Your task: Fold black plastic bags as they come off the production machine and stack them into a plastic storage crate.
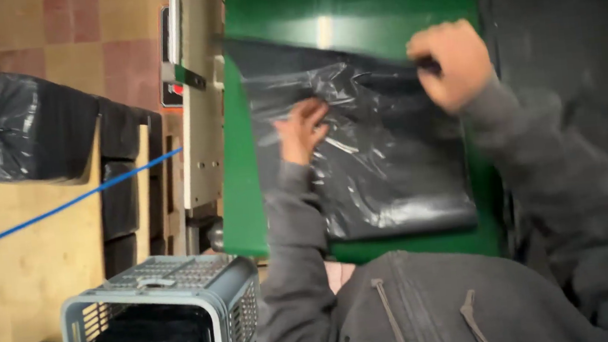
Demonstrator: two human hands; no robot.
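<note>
Black plastic bag (384, 156) lies flat on the green table (348, 10), right under both our hands. We judge it's spread there so the table takes the weight and the film can be worked flat. Our right hand (452, 62) is closed in a fist, pinching the bag's far top edge; that corner lifts slightly off the surface. Our left hand (303, 128) sits on the bag's left-middle with fingers curled, gripping or pressing crumpled film; we can't tell which.

Bag look: glossy black, thin, creased where the left hand bunches it, smoother toward its near edge, which ends short of our grey hooded jacket (421, 308).

Outward: left of the left hand, a beige machine column (197, 107) runs along the table edge. Further left, a blue cord (62, 209) crosses a wooden surface, with a filled black sack (17, 128) beyond. Below-left of the left elbow sits a grey slotted crate (237, 311) holding dark bags.
</note>
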